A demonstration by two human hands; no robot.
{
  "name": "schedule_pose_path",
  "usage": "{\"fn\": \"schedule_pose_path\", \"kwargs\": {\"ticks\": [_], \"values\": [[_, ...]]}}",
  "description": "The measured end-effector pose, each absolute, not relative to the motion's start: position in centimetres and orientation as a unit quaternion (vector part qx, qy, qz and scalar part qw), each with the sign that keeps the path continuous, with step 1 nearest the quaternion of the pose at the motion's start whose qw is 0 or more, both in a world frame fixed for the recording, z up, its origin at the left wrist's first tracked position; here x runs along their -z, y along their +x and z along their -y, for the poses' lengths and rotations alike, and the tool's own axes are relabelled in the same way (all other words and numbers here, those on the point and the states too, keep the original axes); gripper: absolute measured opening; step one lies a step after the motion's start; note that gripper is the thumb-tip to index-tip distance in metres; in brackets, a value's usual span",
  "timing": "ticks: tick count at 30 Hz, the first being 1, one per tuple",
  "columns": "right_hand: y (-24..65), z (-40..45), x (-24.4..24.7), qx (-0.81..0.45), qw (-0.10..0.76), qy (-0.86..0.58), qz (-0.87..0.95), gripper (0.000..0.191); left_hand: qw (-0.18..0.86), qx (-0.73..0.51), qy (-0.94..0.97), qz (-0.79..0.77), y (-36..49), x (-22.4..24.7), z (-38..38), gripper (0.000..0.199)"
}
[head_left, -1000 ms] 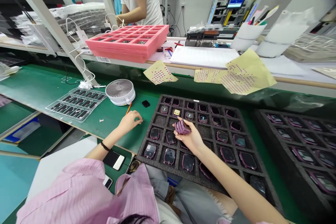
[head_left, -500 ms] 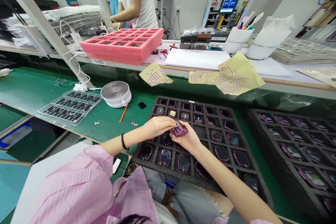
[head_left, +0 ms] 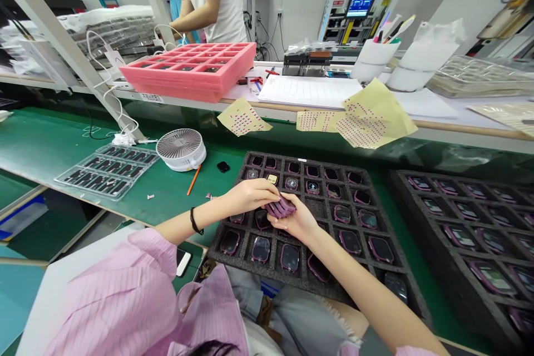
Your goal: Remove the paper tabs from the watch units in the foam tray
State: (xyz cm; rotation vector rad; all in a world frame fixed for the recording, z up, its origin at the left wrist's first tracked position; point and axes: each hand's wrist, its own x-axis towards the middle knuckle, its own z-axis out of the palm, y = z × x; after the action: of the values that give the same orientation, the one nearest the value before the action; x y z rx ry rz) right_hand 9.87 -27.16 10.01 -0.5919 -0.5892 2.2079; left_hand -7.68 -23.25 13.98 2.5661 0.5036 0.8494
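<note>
Purple parts (head_left: 282, 209) partly covered by left hand (head_left: 255, 193) and right hand (head_left: 301, 219), count unclear; right tray (head_left: 436, 242) cut off at edge, monitor (head_left: 360, 5) text too small.

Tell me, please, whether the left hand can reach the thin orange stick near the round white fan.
Probably yes: the thin orange stick lies uncovered on the flat green tabletop, though the left hand is occupied at the stacked purple pieces.

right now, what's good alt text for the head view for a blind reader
The right hand holds a stack of purple pieces as the left hand touches it, above a dark foam tray of watch-like devices. A white fan stands on the green table to the left; a pink foam tray sits on the shelf behind.
</note>
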Motion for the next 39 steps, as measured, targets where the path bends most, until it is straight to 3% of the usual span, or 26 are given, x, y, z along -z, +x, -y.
{"fn": "schedule_pose_path", "kwargs": {"ticks": [9,16,19,22,25,28,31,34,39], "values": [[10.5,27.1,-9.9,-0.898,0.257,-0.227,0.275,0.03,0.384,-0.216,0.88,-0.179,-7.7,-16.4,22.0,0.022],[11.4,26.6,-10.9,-0.862,0.281,-0.254,0.336,0.029,0.447,-0.167,0.844,-0.246,-6.9,-16.2,21.5,0.031],[12.2,25.8,-11.2,-0.759,0.357,-0.364,0.406,0.033,0.42,-0.171,0.855,-0.252,-5.7,-16.2,21.9,0.051],[12.8,24.9,-10.4,-0.589,0.421,-0.482,0.493,0.058,0.33,-0.168,0.883,-0.288,-3.4,-15.1,22.6,0.073],[13.2,24.2,-8.9,-0.44,0.482,-0.515,0.556,0.066,0.244,-0.195,0.882,-0.352,-0.6,-12.9,22.7,0.064],[13.8,24.0,-7.9,-0.387,0.502,-0.515,0.577,0.067,0.202,-0.224,0.883,-0.361,1.2,-10.9,22.0,0.056],[14.8,24.0,-8.4,-0.44,0.487,-0.508,0.558,0.07,0.189,-0.268,0.879,-0.346,1.2,-9.7,21.1,0.05],[16.1,23.7,-9.5,-0.588,0.449,-0.469,0.482,0.069,0.218,-0.315,0.869,-0.313,0.3,-9.4,20.4,0.05],[17.2,23.3,-10.3,-0.728,0.396,-0.389,0.402,0.05,0.228,-0.356,0.873,-0.245,-0.5,-9.6,20.3,0.049]]}}
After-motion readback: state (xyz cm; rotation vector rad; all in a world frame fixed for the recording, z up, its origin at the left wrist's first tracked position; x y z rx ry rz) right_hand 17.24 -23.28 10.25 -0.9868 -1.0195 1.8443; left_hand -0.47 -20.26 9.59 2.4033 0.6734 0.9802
